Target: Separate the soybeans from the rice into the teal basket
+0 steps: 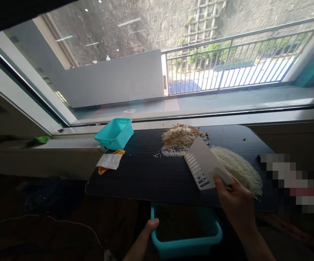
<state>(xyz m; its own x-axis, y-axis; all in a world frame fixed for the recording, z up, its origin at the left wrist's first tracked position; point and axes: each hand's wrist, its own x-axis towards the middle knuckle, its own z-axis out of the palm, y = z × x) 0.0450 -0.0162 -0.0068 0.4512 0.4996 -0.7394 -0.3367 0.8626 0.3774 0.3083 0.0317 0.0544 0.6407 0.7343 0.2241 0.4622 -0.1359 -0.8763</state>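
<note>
My right hand [235, 203] grips a white slotted scraper card [204, 165] and holds it tilted over the dark ribbed mat [146, 174]. To the card's right lies a heap of white rice [240, 166]. Behind the card sits a pile of mixed brown and white grains [178, 139]. My left hand [147, 232] holds the left rim of a teal tub [186, 232] below the mat's near edge. The tub has brownish grains in it.
A second teal tub [114, 133] stands at the mat's back left corner, with a white and orange packet [110, 161] in front of it. A radiator grille [66, 143] runs along the left. A window and a balcony railing [227, 61] lie beyond.
</note>
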